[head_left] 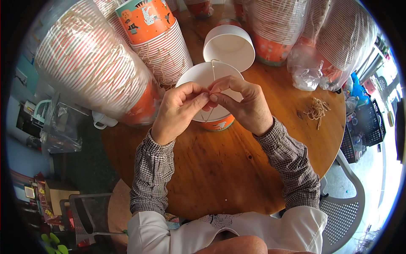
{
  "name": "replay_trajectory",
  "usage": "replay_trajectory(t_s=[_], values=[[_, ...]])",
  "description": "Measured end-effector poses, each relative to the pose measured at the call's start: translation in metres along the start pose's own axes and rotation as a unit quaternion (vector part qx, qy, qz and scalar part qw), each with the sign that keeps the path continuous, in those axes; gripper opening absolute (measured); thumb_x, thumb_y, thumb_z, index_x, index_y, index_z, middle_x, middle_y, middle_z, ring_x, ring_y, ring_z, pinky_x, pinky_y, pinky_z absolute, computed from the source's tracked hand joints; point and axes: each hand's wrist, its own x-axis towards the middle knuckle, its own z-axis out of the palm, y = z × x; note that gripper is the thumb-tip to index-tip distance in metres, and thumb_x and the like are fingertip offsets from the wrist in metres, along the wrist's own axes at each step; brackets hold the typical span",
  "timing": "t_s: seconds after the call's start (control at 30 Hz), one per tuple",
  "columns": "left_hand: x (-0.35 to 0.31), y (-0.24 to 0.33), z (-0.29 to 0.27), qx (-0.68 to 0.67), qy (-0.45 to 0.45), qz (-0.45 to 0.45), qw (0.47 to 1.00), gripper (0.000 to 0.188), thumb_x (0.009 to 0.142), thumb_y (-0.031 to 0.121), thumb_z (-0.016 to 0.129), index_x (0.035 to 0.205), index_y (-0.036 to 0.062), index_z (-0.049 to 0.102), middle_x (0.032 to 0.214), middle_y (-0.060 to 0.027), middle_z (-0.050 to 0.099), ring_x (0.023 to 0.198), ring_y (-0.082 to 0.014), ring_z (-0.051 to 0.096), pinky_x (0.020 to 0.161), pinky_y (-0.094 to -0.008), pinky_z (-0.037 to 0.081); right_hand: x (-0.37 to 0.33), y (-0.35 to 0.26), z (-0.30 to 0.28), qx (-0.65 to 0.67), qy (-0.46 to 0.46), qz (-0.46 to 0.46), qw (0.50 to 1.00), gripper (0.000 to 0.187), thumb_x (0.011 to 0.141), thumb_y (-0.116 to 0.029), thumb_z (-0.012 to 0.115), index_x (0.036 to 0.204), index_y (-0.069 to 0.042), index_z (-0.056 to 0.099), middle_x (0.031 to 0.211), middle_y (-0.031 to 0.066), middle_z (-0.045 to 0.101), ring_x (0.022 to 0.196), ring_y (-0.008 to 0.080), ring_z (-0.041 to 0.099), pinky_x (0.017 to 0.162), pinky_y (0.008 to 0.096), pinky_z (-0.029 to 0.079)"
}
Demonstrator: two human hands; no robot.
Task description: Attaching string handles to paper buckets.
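Note:
In the middle of the round table stands an orange paper bucket with a white inside [192, 76]. A thin tan string [213, 70] runs from its far rim up to my fingers and shows again below them near the close rim. Above the bucket's mouth, my left hand [177, 111] pinches with thumb and fingers. My right hand [250, 102] pinches against it, fingertips meeting, so the string between them is mostly hidden. Just behind, a second paper bucket [230, 53] has its white mouth tilted toward me.
Left on the wooden table [211, 169] are a plastic-wrapped bucket stack [91, 67] and a bare stack [165, 53] with strings hanging along it. More wrapped stacks [277, 29] stand far right. A small heap of tan strings [318, 111] lies right. A grey chair [347, 211] is lower right.

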Motion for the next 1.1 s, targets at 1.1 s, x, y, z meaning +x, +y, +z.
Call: replay_trajectory(t_s=[1.1], values=[[-0.004,-0.005,0.008,-0.057,-0.021,0.01,0.998,0.016,0.092,0.009,0.063,0.104,-0.003,0.066,0.089,-0.0005,0.066,0.082,-0.0048,0.058,0.074,-0.0197,0.049,0.001,-0.01,-0.006,-0.057,0.026,-0.06,0.996,0.007,0.081,-0.005,0.071,0.088,-0.003,0.068,0.095,0.0077,0.064,0.097,0.0218,0.06,0.086,0.0342,0.048]])
